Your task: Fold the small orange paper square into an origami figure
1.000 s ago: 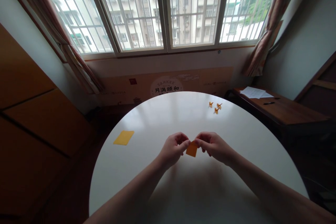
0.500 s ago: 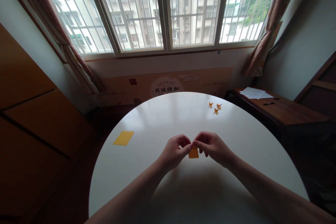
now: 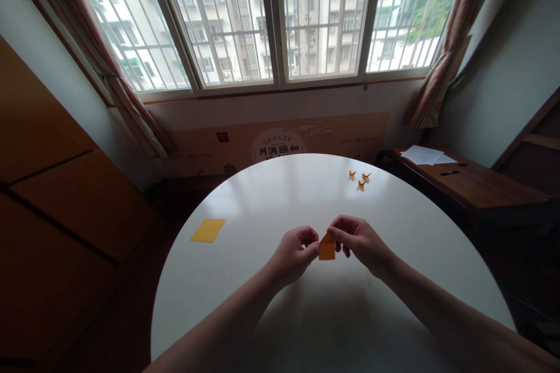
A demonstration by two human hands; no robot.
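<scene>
Orange paper (image 3: 326,251), likely light, easily creased, best edge-held: left hand (image 3: 296,253) pinches nine-o'clock side, right hand (image 3: 359,239) twelve-o'clock tip.

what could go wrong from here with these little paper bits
The orange paper could slip or crease crookedly: the right hand pinches near its top, the left hand is at its left edge.
The yellow paper lies loose near the table's edge, so a brush might push it off.
The three small folded figures might topple if bumped.
</scene>
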